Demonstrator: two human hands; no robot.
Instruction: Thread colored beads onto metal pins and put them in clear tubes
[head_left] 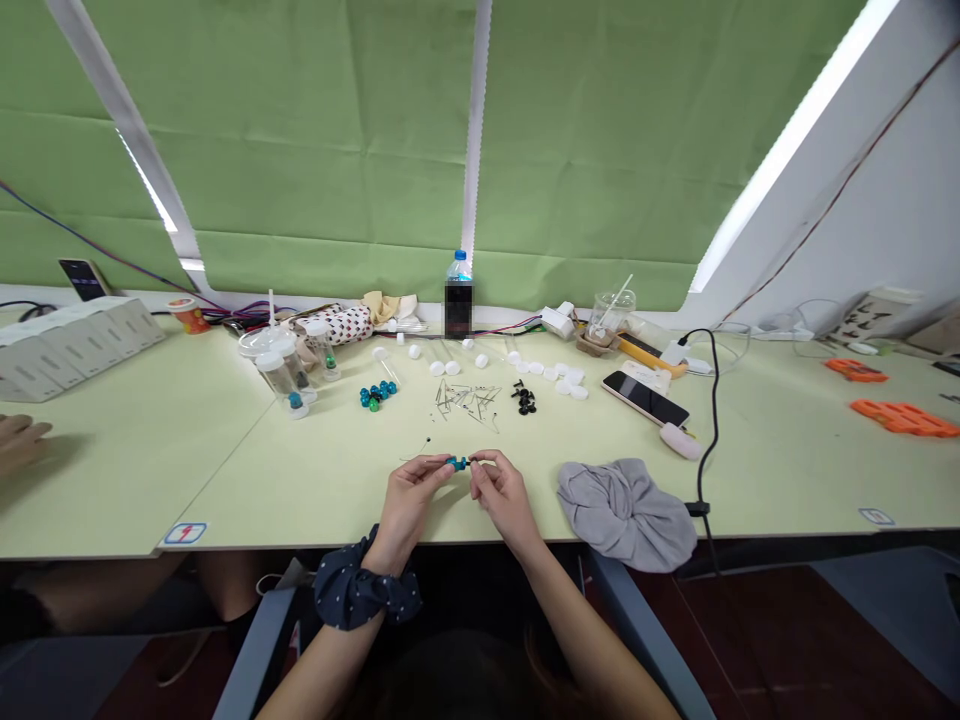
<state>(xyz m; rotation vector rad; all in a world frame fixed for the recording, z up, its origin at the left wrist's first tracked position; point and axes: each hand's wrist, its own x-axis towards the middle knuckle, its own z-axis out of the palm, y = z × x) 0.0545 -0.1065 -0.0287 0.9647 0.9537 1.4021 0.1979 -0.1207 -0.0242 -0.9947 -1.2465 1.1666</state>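
Observation:
Near the front of the table, my left hand (411,490) pinches a small teal part (457,463) between thumb and fingers. My right hand (501,487) meets it from the other side, its fingertips closed on a small dark piece (469,462) that touches the teal part. Just beyond lie several thin metal pins (465,400) in a loose heap. Left of them sits a cluster of teal and green parts (377,394); to their right is a group of small black parts (525,398). White caps (566,380) lie scattered behind.
A dark-labelled bottle (459,300) stands at the back. Clear plastic tubes (281,385) are at left. On the right lie a phone (645,398), a grey scrunchie (628,510), a black cable (712,430) and orange parts (904,416). Another person's hand (21,440) rests far left.

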